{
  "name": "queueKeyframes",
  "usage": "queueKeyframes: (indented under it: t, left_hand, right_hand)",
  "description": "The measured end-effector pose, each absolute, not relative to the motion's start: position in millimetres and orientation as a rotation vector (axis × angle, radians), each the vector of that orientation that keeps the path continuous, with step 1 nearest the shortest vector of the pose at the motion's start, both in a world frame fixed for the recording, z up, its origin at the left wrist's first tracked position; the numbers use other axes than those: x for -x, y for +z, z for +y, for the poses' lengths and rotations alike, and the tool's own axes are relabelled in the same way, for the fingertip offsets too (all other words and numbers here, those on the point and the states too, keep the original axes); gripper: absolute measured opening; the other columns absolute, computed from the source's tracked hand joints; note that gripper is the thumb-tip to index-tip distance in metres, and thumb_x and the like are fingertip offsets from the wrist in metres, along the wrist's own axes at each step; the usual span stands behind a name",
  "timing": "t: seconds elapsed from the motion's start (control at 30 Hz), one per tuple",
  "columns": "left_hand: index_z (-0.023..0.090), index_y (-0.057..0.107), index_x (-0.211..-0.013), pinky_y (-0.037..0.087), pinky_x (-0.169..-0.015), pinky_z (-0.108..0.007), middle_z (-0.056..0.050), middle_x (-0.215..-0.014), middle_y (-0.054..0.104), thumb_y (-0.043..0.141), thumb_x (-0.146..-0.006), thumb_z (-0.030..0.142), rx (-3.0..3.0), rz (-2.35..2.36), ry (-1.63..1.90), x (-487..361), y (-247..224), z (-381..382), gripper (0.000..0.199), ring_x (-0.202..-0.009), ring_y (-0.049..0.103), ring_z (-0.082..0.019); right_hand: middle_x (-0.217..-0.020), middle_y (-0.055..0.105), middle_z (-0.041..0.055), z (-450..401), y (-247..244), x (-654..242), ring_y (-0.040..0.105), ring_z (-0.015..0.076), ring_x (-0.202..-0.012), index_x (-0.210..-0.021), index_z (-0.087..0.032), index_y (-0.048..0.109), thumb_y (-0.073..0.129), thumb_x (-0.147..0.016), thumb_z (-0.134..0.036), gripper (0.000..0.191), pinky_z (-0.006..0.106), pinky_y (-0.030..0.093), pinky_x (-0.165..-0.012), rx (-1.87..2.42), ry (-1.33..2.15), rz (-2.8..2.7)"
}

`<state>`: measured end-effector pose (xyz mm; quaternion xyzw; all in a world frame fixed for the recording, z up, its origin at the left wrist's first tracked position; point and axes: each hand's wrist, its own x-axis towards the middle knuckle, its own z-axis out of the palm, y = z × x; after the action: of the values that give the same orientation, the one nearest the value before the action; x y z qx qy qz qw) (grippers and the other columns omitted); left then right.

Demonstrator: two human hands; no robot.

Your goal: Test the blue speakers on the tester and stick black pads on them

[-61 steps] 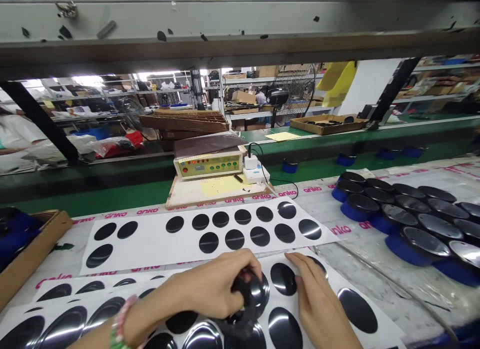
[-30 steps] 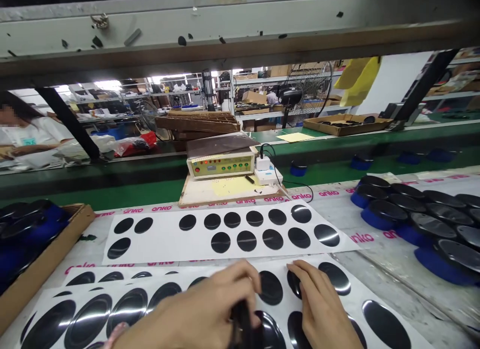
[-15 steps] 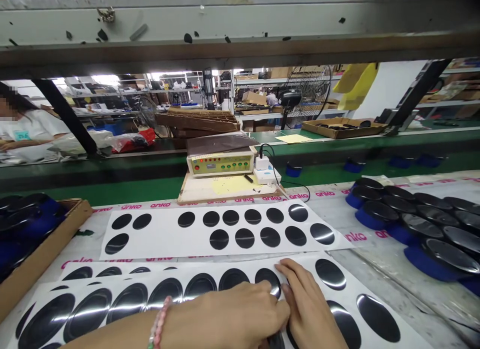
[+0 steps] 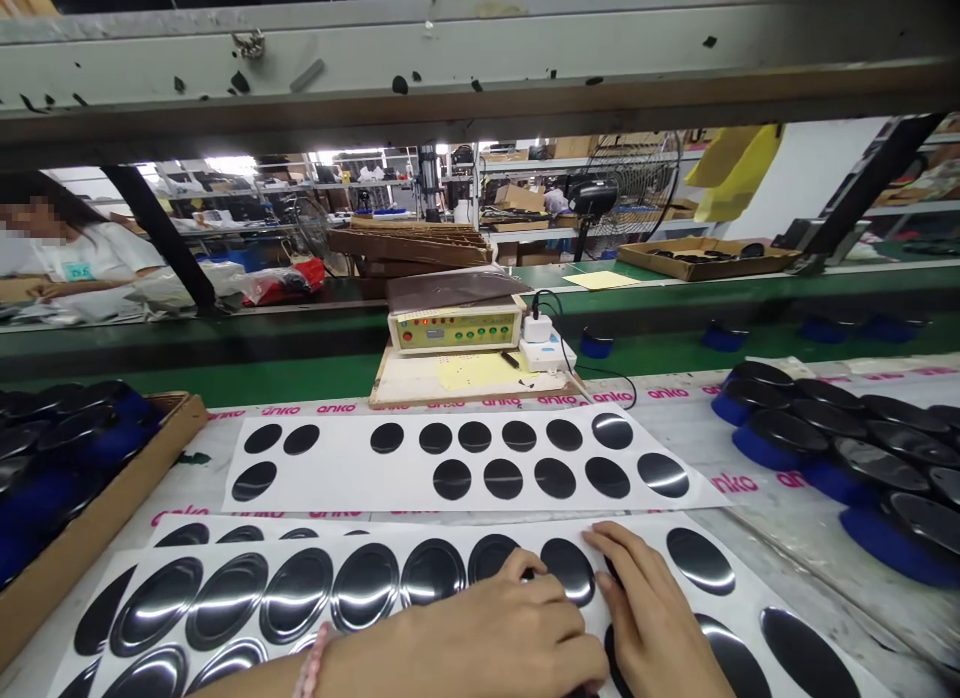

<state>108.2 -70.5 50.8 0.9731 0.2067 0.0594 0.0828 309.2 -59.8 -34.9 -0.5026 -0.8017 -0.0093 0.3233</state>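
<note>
My left hand (image 4: 517,628), with a pink bead bracelet at the wrist, is curled over a white sheet of black oval stickers (image 4: 367,583). Its fingertips are mostly hidden, and a dark thing partly shows below them at the frame's bottom edge. Close beside it, my right hand (image 4: 652,618) rests on the sheet with fingers stretched out and the thumb toward the left hand. Black ovals show around both hands, some partly covered by them. Farther back lies another white sheet (image 4: 345,483) with two rows of black ovals and some gaps.
Blue parts with glossy black tops (image 4: 892,468) stand grouped at the right. More fill a cardboard box (image 4: 176,428) at the left. A control box (image 4: 457,328) sits on a board at the back, beside a white power adapter (image 4: 547,353). A grey beam (image 4: 480,48) crosses overhead.
The view has shifted, so the scene appears farther right. My left hand stays curled beside the right, its index finger now raised more at the knuckle. The right hand remains on the sheet.
</note>
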Motion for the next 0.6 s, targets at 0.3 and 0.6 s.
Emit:
queueKeyframes:
  t: [0.3, 0.6]
  left_hand:
    - [0.021, 0.043, -0.086, 0.040, -0.060, -0.018, 0.002, -0.074, 0.054, 0.049, -0.083, 0.005, -2.380, 0.832, 0.846, -59, 75, -80, 0.017, -0.063, 0.048, -0.010]
    - [0.020, 0.045, -0.105, 0.043, -0.067, -0.026, -0.002, -0.098, 0.058, 0.051, -0.070, 0.001, -2.723, 0.922, -0.012, -91, 63, -22, 0.040, -0.087, 0.049, -0.019]
  right_hand:
    - [-0.122, 0.052, 0.0086, -54, -37, -318, 0.053, 0.0242, -0.110, -0.122, -0.026, 0.046, 0.035, -0.092, -0.021, 0.032, 0.045, 0.050, -0.088, 1.358, 0.012, -2.126]
    - [-0.115, 0.057, 0.0071, -56, -28, -285, 0.058, 0.0203, -0.105, -0.116, -0.025, 0.048, 0.039, -0.092, -0.020, 0.026, 0.035, 0.055, -0.083, 1.243, 0.078, -2.137]
